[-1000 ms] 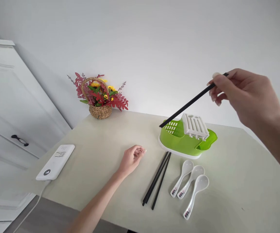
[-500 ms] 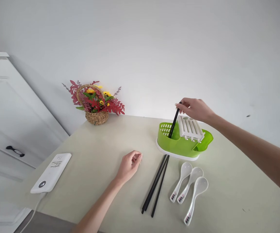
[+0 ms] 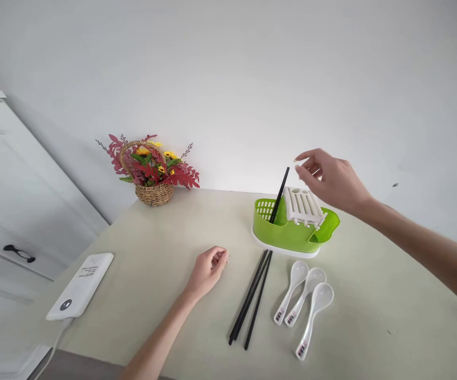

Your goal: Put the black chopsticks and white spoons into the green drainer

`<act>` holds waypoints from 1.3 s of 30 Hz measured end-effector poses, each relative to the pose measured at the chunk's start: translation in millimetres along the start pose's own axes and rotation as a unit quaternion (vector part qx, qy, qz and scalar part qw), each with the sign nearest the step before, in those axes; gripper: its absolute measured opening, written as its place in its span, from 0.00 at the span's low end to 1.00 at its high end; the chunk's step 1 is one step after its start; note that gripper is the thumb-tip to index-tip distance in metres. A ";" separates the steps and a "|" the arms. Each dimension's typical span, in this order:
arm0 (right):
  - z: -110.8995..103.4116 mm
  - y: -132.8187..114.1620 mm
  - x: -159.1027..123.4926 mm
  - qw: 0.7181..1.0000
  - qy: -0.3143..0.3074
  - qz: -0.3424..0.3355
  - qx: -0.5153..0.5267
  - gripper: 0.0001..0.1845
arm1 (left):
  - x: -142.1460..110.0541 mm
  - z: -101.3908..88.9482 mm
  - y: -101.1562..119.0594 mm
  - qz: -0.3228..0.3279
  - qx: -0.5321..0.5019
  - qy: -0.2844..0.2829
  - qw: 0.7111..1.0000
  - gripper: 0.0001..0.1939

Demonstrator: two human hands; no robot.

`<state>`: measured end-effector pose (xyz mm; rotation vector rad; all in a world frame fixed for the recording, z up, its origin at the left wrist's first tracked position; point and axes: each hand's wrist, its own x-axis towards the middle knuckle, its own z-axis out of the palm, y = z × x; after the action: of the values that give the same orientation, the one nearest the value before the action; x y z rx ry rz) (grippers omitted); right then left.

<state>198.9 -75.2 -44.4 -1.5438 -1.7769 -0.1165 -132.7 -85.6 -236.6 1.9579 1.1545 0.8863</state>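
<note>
Black chopsticks point(image 3: 281, 191) lean upright in the left compartment of a green utensil holder point(image 3: 279, 238), which has a white slotted top piece point(image 3: 304, 206) and a white base. My right hand point(image 3: 327, 174) hovers above and to the right of their tips, thumb and fingers apart, holding nothing. On the table, left of the loose chopsticks, rests my left hand point(image 3: 208, 270) with its fingers curled in and nothing visible in them. Several black chopsticks point(image 3: 251, 301) lie in front of the holder. Beside them are three white spoons point(image 3: 306, 295) with labelled handles.
A wicker basket point(image 3: 154, 195) of red leaves and yellow flowers stands by the wall at the back left. Near the table's left edge lies a white power bank point(image 3: 80, 285) with a cable. A white cabinet point(image 3: 18, 195) stands left of the table point(image 3: 153, 253).
My right hand has let go of the chopsticks in the holder and moved up and to the right. My left hand stays where it was. The view has shifted slightly.
</note>
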 end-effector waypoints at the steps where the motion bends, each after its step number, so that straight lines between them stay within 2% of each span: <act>1: -4.3 -7.5 -11.8 0.998 -0.016 -0.053 -0.004 0.13 | -0.5 0.4 -0.1 0.005 0.006 0.000 1.000 0.18; 3: -9.9 -20.2 -38.5 0.982 -0.075 -0.174 -0.016 0.11 | -1.6 1.6 0.5 0.015 0.024 -0.007 1.000 0.18; 5: -11.3 -29.4 -68.1 0.943 -0.136 -0.303 -0.034 0.12 | -3.1 3.6 2.6 0.024 0.051 -0.019 0.998 0.19; 6: -10.8 -33.0 -83.4 0.923 -0.154 -0.349 -0.044 0.14 | -4.0 5.0 4.3 0.030 0.068 -0.027 0.997 0.19; 8: -9.1 -38.7 -113.1 0.896 -0.197 -0.394 -0.056 0.16 | -6.4 8.4 8.6 0.050 0.107 -0.041 0.992 0.18; 12: -5.9 -45.1 -160.2 0.855 -0.310 -0.405 -0.095 0.12 | -15.0 16.9 19.1 0.077 0.160 -0.042 0.983 0.17; 16: -0.3 -45.2 -186.7 0.835 -0.360 -0.407 -0.093 0.10 | -28.5 23.9 29.2 0.068 0.187 -0.033 0.979 0.19; 21: 7.1 -46.7 -199.9 0.826 -0.355 -0.426 -0.098 0.08 | -40.4 29.5 39.3 0.063 0.222 -0.048 0.972 0.15; 25: 7.1 -52.8 -199.7 0.819 -0.351 -0.444 -0.099 0.07 | -38.7 32.9 43.8 0.047 0.247 -0.074 0.965 0.10; 31: 4.0 -59.6 -194.5 0.819 -0.332 -0.455 -0.106 0.07 | -35.2 36.2 46.8 0.048 0.301 -0.097 0.947 0.10; 35: 1.6 -59.9 -198.0 0.819 -0.329 -0.457 -0.111 0.07 | -34.5 38.9 54.7 0.046 0.359 -0.108 0.926 0.09; 39: -1.7 -60.6 -203.8 0.816 -0.333 -0.459 -0.117 0.07 | -30.1 36.8 70.0 0.027 0.437 -0.134 0.889 0.07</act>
<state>141.3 -256.7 -138.9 -0.7408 -3.0625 -0.2940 -83.3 -146.5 -204.9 2.7116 1.4760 0.0532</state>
